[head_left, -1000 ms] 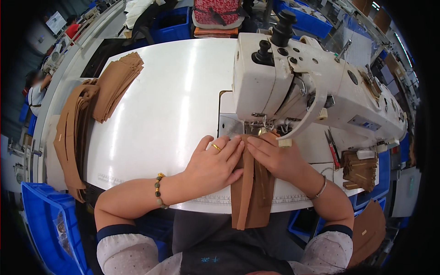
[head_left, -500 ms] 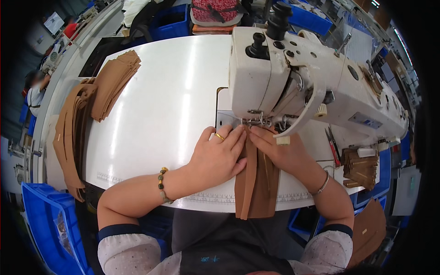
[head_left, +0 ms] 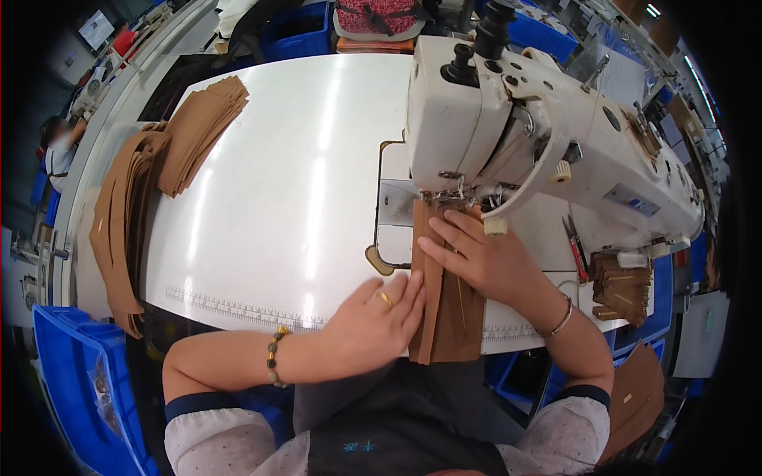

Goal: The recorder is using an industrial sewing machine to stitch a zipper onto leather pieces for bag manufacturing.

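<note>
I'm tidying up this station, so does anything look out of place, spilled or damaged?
Nothing looks spilled or damaged. One small oddity: a tan patch at the near left corner of the machine plate, breaking its dark outline. The cloth under the right hand lies fairly flat.

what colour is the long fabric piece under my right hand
Brown: the long brown fabric piece shows best in the head view.
</note>
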Motion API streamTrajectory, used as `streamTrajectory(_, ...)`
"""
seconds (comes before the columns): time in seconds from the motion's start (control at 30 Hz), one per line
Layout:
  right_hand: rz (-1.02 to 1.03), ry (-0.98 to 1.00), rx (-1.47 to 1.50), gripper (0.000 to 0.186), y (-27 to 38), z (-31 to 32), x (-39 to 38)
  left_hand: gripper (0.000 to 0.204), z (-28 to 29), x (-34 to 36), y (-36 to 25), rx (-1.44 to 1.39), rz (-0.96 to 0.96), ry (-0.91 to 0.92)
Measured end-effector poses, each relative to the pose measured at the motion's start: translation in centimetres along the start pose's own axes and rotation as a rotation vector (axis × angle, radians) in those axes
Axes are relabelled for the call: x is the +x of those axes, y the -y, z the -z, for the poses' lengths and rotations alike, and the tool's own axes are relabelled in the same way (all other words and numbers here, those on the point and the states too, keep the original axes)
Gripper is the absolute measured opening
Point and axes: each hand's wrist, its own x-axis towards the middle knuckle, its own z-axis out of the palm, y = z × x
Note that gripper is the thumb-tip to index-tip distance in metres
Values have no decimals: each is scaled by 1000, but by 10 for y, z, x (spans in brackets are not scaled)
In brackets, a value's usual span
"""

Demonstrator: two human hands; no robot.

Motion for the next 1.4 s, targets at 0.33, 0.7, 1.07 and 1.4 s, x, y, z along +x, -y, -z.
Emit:
streamTrajectory(0.33,270,7,64,32,76,31,-45,22,1,-36,-39,21,-86,-202)
streamTrajectory(0.7,211,-8,99,28,85,28,-56,51,-4,19,19,-186,118,-110)
streamTrajectory(1.07,180,-222,-230,23,23,60,0,78,-18,36,46,-105,130,-9)
streamTrajectory(1.4,61,-278,99,31,15,-9,1,77,-16,32,46,-206,227,-4)
